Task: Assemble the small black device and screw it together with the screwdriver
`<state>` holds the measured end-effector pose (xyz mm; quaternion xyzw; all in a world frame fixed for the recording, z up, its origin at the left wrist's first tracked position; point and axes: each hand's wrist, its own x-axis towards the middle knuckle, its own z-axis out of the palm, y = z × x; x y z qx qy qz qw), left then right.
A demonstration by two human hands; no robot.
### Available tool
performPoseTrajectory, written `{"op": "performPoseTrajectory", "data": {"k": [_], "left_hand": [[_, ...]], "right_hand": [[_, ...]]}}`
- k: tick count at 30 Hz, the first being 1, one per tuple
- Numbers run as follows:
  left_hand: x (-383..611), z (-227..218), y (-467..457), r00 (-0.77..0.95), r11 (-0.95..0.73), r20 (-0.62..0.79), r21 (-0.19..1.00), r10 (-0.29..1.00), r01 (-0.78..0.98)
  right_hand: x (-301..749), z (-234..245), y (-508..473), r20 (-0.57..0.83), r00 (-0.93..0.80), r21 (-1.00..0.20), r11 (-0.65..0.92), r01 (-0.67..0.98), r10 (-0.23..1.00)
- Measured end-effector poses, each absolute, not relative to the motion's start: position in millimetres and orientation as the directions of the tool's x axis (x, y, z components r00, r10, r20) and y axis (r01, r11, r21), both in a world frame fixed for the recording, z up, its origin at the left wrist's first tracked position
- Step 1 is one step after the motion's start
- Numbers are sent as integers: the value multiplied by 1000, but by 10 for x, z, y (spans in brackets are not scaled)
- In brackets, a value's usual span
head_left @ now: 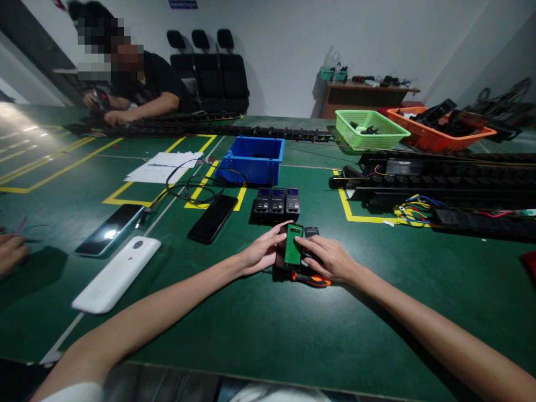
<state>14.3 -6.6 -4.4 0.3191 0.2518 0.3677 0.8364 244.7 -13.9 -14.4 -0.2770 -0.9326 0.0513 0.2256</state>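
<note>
In the head view, a green circuit board [293,248] is held nearly upright at the middle of the table. My left hand [263,250] grips its left side, with thumb and fingers closed around that edge. From the right, my right hand [329,255] has its fingertips on the board's right edge. A black module [311,230] lies behind those fingers, partly hidden. Below the board rests a screwdriver [312,279] with an orange and black handle, its shaft pointing left. Just beyond stand three black boxed modules [277,205] side by side.
A blue bin [252,167] stands behind the modules. Left are phones [213,219], a white device [117,273], cables and paper [161,167]. Black rail assemblies [439,181] with wires, a green basket [371,134] and an orange basket [439,139] sit right. Another person works across the table; a hand shows far left.
</note>
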Motion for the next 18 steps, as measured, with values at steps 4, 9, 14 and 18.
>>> {"op": "performPoseTrajectory", "data": {"k": [4,9,14,18], "left_hand": [[141,-39,-70,602,531,-195,717,774,-451],[141,-35,-65,607,527,-186,720,773,-451],[142,-48,-64,608,523,-184,727,772,-444],[144,-48,-66,608,518,-176,729,774,-448]], "right_hand": [[2443,-140,-137,391,-748,-221,844,489,536],[2437,-129,-136,401,-747,-225,847,481,530],[2436,-135,-138,402,-746,-215,846,487,531],[2436,-148,-140,415,-732,-215,840,498,540]]}}
